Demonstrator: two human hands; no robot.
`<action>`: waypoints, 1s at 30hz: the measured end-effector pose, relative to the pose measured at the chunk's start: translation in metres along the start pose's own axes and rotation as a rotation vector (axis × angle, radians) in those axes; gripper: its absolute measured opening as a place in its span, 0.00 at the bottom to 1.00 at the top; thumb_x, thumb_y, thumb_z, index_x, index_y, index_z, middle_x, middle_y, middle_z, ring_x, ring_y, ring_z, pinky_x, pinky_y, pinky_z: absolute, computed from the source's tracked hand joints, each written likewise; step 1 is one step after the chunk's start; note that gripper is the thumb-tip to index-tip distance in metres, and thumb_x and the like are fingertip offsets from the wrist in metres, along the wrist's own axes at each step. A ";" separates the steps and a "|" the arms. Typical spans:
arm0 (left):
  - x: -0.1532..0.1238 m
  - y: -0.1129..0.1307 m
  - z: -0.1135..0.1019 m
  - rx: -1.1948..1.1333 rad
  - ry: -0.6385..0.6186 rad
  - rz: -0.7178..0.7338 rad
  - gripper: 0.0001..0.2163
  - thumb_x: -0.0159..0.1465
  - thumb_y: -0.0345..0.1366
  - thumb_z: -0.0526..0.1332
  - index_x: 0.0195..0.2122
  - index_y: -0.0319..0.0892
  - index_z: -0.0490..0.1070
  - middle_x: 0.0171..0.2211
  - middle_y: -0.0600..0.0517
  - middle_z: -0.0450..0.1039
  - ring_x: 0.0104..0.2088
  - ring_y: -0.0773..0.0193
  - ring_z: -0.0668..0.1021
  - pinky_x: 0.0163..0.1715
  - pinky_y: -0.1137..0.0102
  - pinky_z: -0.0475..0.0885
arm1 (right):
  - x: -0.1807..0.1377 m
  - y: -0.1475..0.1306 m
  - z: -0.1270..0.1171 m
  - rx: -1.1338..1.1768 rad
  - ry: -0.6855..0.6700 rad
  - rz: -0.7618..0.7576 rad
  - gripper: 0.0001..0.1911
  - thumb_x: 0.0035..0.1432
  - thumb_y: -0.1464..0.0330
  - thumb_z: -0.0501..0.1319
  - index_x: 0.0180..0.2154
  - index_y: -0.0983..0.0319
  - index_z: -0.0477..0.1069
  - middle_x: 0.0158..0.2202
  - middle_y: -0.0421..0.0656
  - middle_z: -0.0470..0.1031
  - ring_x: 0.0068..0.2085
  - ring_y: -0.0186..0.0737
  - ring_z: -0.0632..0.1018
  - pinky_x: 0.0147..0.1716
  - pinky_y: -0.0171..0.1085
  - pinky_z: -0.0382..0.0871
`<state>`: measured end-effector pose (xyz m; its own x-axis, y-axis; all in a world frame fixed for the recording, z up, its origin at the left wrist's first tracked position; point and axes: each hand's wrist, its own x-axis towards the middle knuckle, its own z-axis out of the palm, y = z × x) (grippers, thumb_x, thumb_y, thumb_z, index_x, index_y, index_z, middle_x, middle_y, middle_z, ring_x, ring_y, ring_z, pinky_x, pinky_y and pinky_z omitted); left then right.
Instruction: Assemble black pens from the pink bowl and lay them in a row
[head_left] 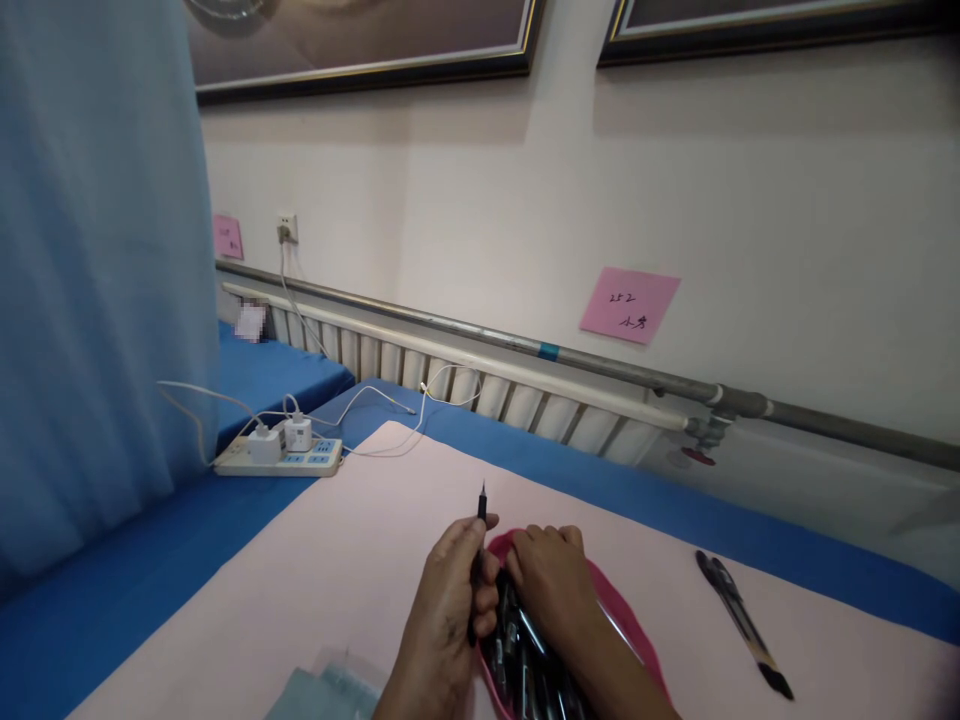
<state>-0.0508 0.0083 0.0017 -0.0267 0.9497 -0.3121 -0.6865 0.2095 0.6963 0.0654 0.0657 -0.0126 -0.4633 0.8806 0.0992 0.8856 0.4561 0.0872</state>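
Observation:
My left hand [450, 590] is closed around a slim black pen [482, 506], its pointed metal tip sticking up above the thumb. Right beside it, my right hand [553, 580] lies over the far part of a pink pouch-like container [630, 622], fingers curled down. Those fingertips are hidden, so what they grip does not show. Many dark, glossy pens [517, 655] fill the container, packed lengthwise. Apart from it to the right, a clear-barrelled pen [742, 622] with black ends rests on the pale pink sheet [360, 570].
Grey-blue folded material [322, 692] lies at the near edge. A power strip [277, 460] with white chargers and loose cables sits back left on the blue cover [135, 610]. Blue curtain [97, 250] hangs at left. Behind run a radiator [517, 395] and a metal pipe [465, 330].

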 end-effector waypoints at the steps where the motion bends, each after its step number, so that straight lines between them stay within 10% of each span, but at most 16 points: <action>1: 0.000 0.000 0.000 -0.001 0.002 -0.002 0.15 0.60 0.41 0.55 0.44 0.38 0.66 0.17 0.60 0.59 0.13 0.79 0.55 0.12 0.78 0.43 | 0.000 0.000 0.000 0.003 0.000 0.002 0.16 0.60 0.74 0.49 0.28 0.63 0.73 0.33 0.50 0.77 0.35 0.47 0.74 0.36 0.42 0.48; 26: 0.000 -0.001 0.000 0.028 0.006 -0.004 0.17 0.55 0.44 0.59 0.42 0.40 0.66 0.17 0.60 0.59 0.13 0.79 0.55 0.13 0.78 0.43 | -0.003 0.005 0.002 0.146 0.082 -0.022 0.15 0.60 0.73 0.49 0.27 0.61 0.71 0.31 0.46 0.76 0.35 0.44 0.73 0.39 0.43 0.53; 30: -0.002 0.001 0.001 0.129 -0.105 -0.062 0.14 0.54 0.46 0.60 0.35 0.41 0.64 0.17 0.61 0.60 0.12 0.79 0.54 0.13 0.78 0.41 | -0.012 0.010 -0.008 0.520 0.261 0.062 0.11 0.59 0.70 0.50 0.31 0.60 0.70 0.33 0.44 0.75 0.37 0.43 0.73 0.40 0.41 0.59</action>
<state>-0.0506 0.0062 0.0034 0.0936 0.9518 -0.2920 -0.5852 0.2899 0.7573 0.0799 0.0585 -0.0051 -0.3441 0.8769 0.3357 0.7799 0.4660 -0.4178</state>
